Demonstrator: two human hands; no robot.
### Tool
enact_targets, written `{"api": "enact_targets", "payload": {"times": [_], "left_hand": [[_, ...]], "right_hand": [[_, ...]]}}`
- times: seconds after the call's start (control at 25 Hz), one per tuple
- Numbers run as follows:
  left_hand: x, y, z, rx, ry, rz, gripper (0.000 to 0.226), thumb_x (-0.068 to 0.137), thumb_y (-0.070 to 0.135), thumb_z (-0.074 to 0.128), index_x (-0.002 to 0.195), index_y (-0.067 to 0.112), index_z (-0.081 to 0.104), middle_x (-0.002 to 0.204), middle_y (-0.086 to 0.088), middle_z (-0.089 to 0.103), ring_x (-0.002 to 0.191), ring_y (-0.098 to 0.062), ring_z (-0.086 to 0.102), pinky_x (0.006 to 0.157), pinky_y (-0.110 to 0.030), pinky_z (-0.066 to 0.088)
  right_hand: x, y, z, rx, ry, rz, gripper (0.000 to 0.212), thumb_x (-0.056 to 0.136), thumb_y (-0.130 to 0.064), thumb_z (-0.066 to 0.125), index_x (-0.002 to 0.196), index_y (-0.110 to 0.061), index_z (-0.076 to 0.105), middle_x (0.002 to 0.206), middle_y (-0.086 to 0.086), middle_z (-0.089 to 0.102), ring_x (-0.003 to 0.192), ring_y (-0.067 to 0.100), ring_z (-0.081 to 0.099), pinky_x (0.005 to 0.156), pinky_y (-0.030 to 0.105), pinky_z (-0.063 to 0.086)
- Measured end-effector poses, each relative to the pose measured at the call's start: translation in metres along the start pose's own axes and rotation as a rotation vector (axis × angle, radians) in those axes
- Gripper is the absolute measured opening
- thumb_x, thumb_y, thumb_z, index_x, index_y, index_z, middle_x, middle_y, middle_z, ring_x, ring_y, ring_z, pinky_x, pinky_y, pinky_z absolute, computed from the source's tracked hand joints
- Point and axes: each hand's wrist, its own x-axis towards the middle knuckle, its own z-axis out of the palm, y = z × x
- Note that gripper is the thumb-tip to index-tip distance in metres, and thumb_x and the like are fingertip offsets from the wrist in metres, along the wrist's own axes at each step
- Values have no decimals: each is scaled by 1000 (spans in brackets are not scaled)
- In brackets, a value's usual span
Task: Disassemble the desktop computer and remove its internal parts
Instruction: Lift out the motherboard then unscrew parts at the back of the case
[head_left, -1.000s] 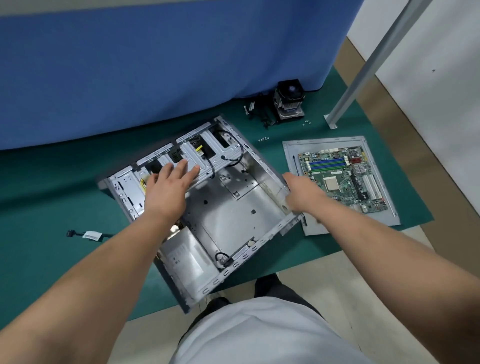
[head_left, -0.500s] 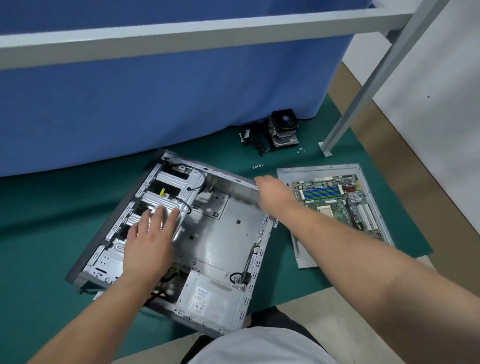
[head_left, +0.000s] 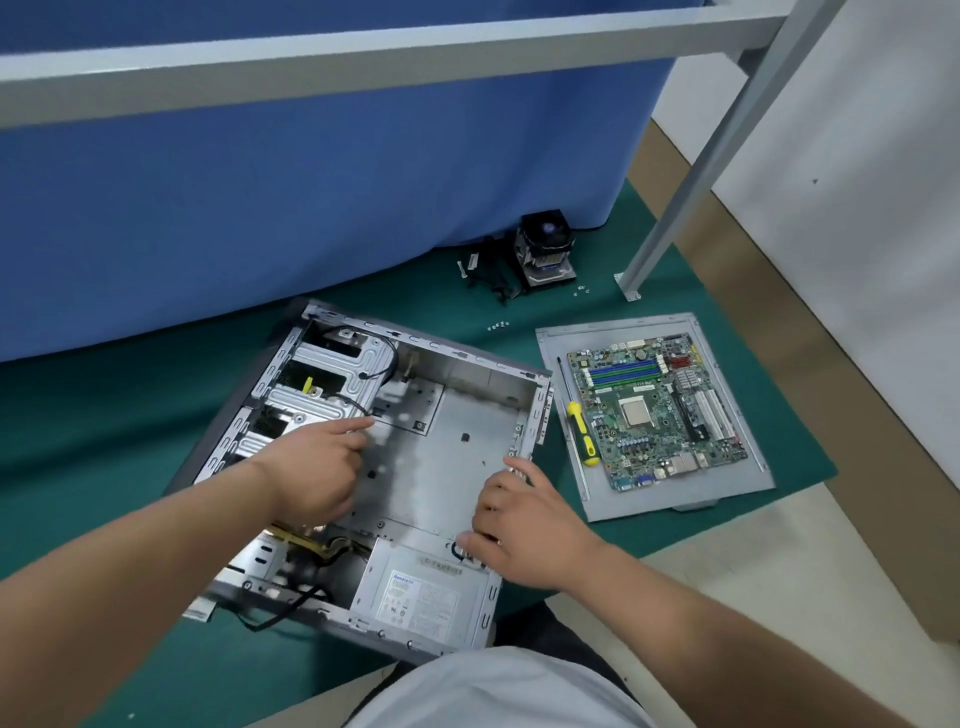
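One case (head_left: 467, 431), one motherboard (head_left: 654, 410), one screwdriver (head_left: 582, 431).

A single wide-angle view looks from the person's head, forward and steeply down at the floor, close enough that both forearms run in from the bottom corners. The case (head_left: 374, 467) lies near frame centre on the green mat (head_left: 104, 431), the motherboard (head_left: 657, 410) to its right. The blue cloth (head_left: 311, 208) and metal frame (head_left: 363, 57) fill the top, bent by the lens.
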Motion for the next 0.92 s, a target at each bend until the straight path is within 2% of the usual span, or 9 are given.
{"api": "enact_targets", "payload": {"times": [0.08, 0.24, 0.36, 0.44, 0.56, 0.68, 0.92], "left_hand": [[0, 0, 0, -14, 51, 1, 68, 96, 44, 17, 98, 20, 81, 100, 9, 75, 126, -15, 49, 125, -32, -17], [-3, 1, 2, -43, 89, 5, 62, 97, 44, 24, 92, 20, 81, 97, 8, 75, 118, -17, 53, 129, -36, 4], [-11, 4, 7, -62, 127, -34, 61, 97, 46, 26, 87, 21, 81, 87, 8, 73, 109, -19, 54, 128, -37, 11], [-16, 8, 14, -64, 152, -68, 62, 98, 47, 26, 85, 22, 81, 81, 8, 71, 100, -20, 53, 125, -38, 18], [-21, 20, 22, -108, 152, -162, 63, 100, 48, 23, 88, 21, 79, 86, 8, 72, 100, -19, 51, 124, -36, 18], [-21, 29, 22, -166, 165, -248, 63, 98, 48, 22, 86, 22, 79, 84, 11, 73, 99, -15, 51, 122, -34, 19], [-8, 38, 17, -243, 195, -331, 67, 99, 53, 21, 82, 27, 80, 79, 14, 71, 100, -13, 53, 122, -35, 20]], "right_hand": [[4, 3, 0, 26, -4, 5, 60, 105, -58, 29, 94, -25, 78, 93, -13, 63, 109, 12, 48, 123, 42, 9], [12, 8, 3, 95, 36, 17, 56, 106, -53, 36, 87, -23, 79, 82, -15, 56, 94, 6, 39, 119, 41, 16], [27, 16, -5, 74, -3, -9, 52, 105, -50, 40, 86, -22, 80, 80, -15, 55, 94, 8, 44, 119, 38, 15], [41, 23, -14, 9, -27, -55, 51, 105, -50, 40, 88, -24, 81, 85, -15, 61, 98, 10, 49, 119, 37, 17], [63, 36, -30, -94, -67, -148, 51, 104, -50, 40, 85, -25, 80, 87, -15, 64, 101, 9, 51, 119, 37, 20], [84, 47, -43, -194, -110, -246, 53, 103, -53, 39, 79, -26, 77, 80, -18, 55, 98, 8, 51, 118, 35, 21], [104, 70, -58, -287, -170, -330, 56, 103, -56, 37, 80, -25, 78, 84, -17, 63, 100, 12, 54, 118, 36, 24]]}}
